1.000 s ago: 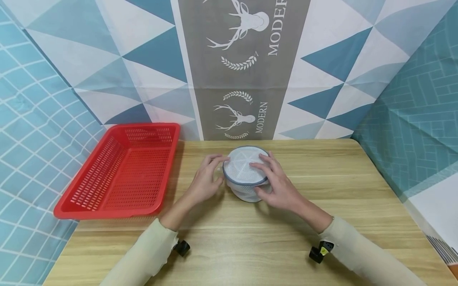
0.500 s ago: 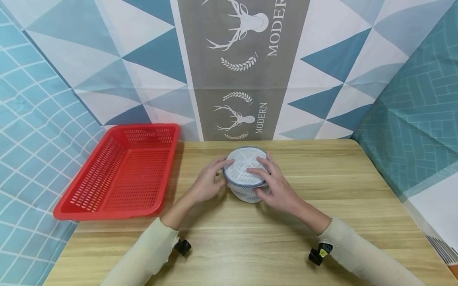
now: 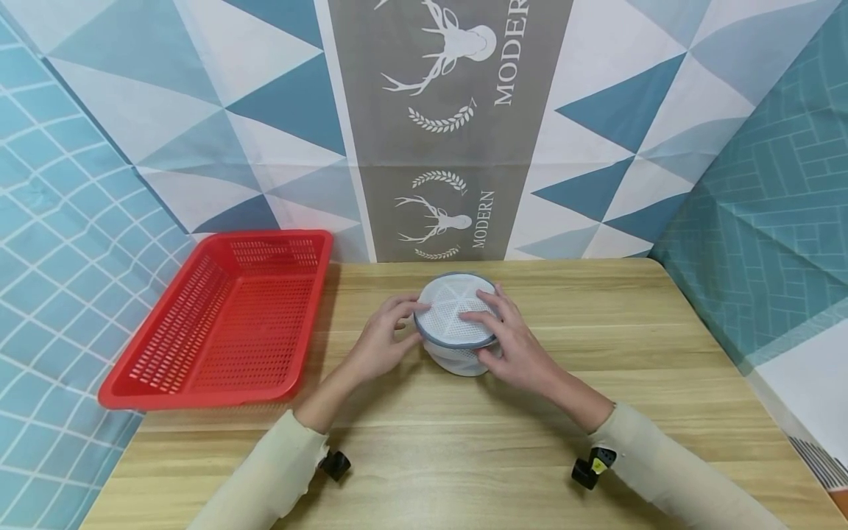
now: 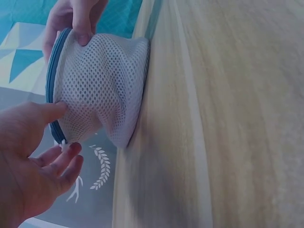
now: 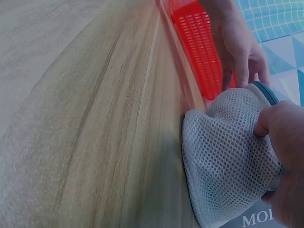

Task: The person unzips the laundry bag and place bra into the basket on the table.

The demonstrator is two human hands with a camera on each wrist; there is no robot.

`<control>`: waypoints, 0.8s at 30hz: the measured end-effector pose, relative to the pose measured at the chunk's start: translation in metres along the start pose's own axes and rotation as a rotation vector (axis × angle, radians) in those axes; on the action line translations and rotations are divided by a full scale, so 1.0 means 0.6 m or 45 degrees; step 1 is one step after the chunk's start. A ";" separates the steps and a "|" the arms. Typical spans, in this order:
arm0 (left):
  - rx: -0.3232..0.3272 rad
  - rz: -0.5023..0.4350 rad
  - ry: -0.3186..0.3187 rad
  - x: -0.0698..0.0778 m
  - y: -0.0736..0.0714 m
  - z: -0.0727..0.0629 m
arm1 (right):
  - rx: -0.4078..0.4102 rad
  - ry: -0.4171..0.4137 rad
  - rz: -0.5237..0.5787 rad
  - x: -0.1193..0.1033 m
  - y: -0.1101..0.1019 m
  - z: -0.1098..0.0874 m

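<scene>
A white mesh laundry bag (image 3: 447, 313), round like a drum, stands on the wooden table (image 3: 437, 449). A blue-grey zipper (image 4: 53, 76) rings its upper edge, and a small white tag or pull (image 4: 64, 144) shows there. My left hand (image 3: 380, 342) holds the left edge, thumb on the side wall and index finger at the top rim; its other fingers lie near the white pull. On the opposite side my right hand (image 3: 520, 353) grips the bag, fingers spread over the top and thumb against the mesh wall (image 5: 228, 147).
To the left stands a red plastic basket (image 3: 245, 338) with slotted sides, reaching past the table's left edge. A patterned wall covering (image 3: 430, 147) rises behind the table. Small black wrist cameras (image 3: 336, 465) hang below both sleeves.
My left index finger reached further over the bag's top, then drew back slightly toward the rim, while the left thumb came against the side. The right hand keeps its hold, barely shifting.
</scene>
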State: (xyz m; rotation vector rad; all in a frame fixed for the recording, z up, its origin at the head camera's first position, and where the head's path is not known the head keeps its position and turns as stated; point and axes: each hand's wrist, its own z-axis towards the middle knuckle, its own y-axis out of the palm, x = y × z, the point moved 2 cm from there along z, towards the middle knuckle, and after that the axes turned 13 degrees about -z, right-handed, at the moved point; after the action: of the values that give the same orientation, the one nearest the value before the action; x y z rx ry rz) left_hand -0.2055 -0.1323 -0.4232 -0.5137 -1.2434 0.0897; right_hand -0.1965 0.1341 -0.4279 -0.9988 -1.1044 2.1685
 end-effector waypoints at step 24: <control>0.010 0.071 -0.001 0.001 -0.006 0.011 | 0.053 -0.115 -0.097 -0.019 -0.005 0.000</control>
State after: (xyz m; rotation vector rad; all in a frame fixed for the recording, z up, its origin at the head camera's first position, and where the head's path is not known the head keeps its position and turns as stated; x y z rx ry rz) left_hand -0.2122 -0.1329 -0.4196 -0.5416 -1.2291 0.1419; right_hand -0.1897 0.1276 -0.4212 -0.8348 -1.1151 2.1844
